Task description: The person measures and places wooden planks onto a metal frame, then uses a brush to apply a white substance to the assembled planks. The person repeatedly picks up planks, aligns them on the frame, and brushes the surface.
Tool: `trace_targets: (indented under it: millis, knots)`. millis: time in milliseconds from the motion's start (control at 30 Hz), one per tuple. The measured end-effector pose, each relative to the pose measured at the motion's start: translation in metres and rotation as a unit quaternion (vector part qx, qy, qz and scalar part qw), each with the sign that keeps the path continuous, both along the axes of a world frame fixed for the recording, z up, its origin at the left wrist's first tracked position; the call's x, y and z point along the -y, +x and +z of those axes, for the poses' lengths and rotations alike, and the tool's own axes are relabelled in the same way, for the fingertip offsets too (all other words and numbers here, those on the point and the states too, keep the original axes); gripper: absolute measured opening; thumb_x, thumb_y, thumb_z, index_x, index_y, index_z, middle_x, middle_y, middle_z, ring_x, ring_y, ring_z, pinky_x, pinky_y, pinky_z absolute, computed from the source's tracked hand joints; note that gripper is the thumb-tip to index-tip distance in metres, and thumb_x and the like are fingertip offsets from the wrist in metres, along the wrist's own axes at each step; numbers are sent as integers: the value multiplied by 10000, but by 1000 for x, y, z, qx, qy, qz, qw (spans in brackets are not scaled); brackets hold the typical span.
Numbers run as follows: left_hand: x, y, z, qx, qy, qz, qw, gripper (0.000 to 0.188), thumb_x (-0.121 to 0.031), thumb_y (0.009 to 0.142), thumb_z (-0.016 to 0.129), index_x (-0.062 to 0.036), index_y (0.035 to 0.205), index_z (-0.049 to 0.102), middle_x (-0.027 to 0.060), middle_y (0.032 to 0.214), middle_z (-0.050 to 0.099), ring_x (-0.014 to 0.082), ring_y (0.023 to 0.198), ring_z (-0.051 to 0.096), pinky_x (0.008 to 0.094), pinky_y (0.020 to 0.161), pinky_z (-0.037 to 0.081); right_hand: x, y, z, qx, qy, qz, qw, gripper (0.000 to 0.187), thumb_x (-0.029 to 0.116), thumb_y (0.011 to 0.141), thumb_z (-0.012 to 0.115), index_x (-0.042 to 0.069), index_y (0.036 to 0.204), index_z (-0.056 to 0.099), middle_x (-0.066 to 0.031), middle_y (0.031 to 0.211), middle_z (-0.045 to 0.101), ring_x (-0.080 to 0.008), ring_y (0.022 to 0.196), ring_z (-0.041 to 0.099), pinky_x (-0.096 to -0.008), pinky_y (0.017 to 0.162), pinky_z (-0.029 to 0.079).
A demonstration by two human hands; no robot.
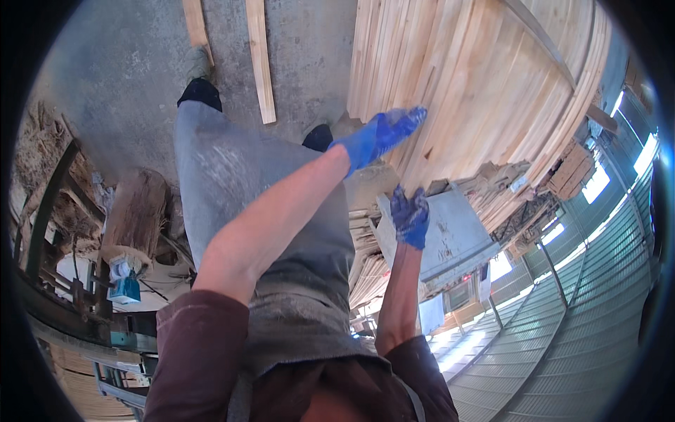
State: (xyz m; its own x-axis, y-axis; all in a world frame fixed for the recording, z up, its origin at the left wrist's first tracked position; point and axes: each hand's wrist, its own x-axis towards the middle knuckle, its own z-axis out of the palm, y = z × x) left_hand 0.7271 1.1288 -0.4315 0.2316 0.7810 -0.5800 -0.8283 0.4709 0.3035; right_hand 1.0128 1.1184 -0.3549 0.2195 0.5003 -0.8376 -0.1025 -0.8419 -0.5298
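Observation:
A large stack of pale wood strips (478, 84) fills the upper right, its near ends close to my hands. My left hand (391, 135), in a blue glove, reaches across to the stack. Its fingers are stretched out together along the strips, with no object visible in them. My right hand (410, 219), in a darker-stained blue glove, is lower down, with fingers apart and pointing toward the strips' near ends. Whether its fingertips touch the wood, I cannot tell. Behind that hand is a grey metal panel (453, 228).
Two loose wood strips, one of them a long batten (260, 63), lie on the concrete floor (140, 77) ahead. A log (137, 214) stands at the left by dark metal machinery (46, 211) and a teal box (125, 290). A curved band (541, 39) crosses the stack.

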Motion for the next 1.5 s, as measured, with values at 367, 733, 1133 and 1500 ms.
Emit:
trace_targets:
  millis: [367,733,1133,1500]
  knots:
    - [-11,14,-53,-54,-63,-12,996,812,-709,941,433,-63,1430,485,121,1338,588,218,1261,537,401,1058,407,-21,-10,-20,-132,-69,-108,983,509,294,946,569,96,1403,459,-207,1364,529,-450,1220,535,-550,980,477]
    - [-7,6,-56,36,-37,-19,998,822,-704,938,447,-74,1466,441,129,1433,517,235,1277,527,397,1077,397,-18,-6,-12,61,38,57,996,598,388,942,593,93,1435,428,-164,1429,480,-399,1278,494,-536,987,489]
    - [-31,-7,-49,-57,-57,27,996,746,-672,959,439,-98,1434,481,90,1356,586,224,1229,562,392,1044,415,-29,-59,-43,-7,4,-201,980,697,635,881,588,185,1401,477,-125,1383,517,-364,1231,501,-608,966,487]
    - [-38,-8,-47,15,-140,-39,989,688,-665,948,481,-143,1393,546,32,1300,610,143,1117,569,333,916,473,-7,-55,-27,-38,-4,-255,966,658,531,849,698,166,1364,509,-160,1308,534,-394,1161,510,-553,938,508]
